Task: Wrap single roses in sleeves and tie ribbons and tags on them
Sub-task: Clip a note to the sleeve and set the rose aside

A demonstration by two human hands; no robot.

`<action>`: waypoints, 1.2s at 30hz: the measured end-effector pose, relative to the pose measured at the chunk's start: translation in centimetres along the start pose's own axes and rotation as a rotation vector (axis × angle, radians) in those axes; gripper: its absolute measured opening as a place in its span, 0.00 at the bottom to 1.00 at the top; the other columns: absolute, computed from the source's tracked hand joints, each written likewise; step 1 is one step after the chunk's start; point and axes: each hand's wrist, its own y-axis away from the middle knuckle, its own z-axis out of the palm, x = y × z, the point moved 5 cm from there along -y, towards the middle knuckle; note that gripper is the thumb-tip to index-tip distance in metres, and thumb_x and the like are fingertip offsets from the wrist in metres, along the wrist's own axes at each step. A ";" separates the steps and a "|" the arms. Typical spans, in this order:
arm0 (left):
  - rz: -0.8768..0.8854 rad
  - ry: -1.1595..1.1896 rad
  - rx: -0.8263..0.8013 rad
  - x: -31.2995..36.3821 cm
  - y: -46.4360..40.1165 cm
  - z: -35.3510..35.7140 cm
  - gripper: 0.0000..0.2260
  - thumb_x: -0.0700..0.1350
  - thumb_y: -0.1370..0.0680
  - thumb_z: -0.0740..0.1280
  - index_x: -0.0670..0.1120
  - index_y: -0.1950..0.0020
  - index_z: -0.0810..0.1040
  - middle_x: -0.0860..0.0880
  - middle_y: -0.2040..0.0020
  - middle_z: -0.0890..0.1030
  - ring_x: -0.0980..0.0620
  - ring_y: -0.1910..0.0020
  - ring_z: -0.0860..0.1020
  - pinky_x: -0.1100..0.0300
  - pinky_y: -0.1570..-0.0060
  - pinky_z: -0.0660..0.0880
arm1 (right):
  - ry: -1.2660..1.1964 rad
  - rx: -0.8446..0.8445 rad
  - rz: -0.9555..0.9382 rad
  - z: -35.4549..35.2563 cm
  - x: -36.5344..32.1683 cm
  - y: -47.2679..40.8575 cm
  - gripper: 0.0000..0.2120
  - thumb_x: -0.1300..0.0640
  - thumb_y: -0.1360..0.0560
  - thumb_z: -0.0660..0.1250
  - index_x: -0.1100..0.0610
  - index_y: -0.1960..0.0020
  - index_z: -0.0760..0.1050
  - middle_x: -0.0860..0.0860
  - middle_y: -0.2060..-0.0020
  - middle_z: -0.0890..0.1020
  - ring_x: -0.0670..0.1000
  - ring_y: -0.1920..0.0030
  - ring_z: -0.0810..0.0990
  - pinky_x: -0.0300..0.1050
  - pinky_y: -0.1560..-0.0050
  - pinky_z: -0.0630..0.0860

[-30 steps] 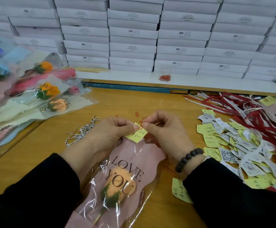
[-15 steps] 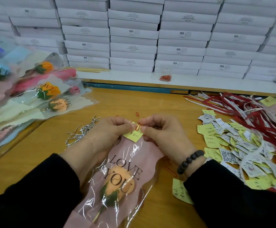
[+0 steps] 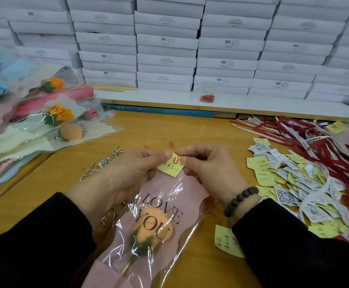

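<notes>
While both hands (image 3: 132,173) (image 3: 209,169) pinch tag (image 3: 170,167), sleeve (image 3: 182,190) holds rose (image 3: 152,229).

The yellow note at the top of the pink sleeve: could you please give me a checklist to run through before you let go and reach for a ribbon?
1. Yellow note sits on the top edge of the pink sleeve: ok.
2. Red paper clip is on the note: ok; whether it also catches the sleeve: cannot tell.
3. Left hand and right hand each pinch the note's edges, grip steady: ok.
4. Rose lies inside the sleeve: ok.
5. Red ribbons lie at the right on the table: ok.
6. Ribbon tied on this sleeve: not ok, none seen.
</notes>
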 end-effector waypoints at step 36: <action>-0.042 -0.129 -0.175 0.5 0.4 -1.2 0.16 0.52 0.31 0.64 0.39 0.57 0.79 0.40 0.69 0.82 0.50 0.76 0.79 0.65 0.78 0.74 | -0.206 -0.042 0.232 0.0 -0.1 0.5 0.09 0.60 0.24 0.64 0.58 0.63 0.73 0.50 0.75 0.80 0.43 0.83 0.69 0.32 0.84 0.61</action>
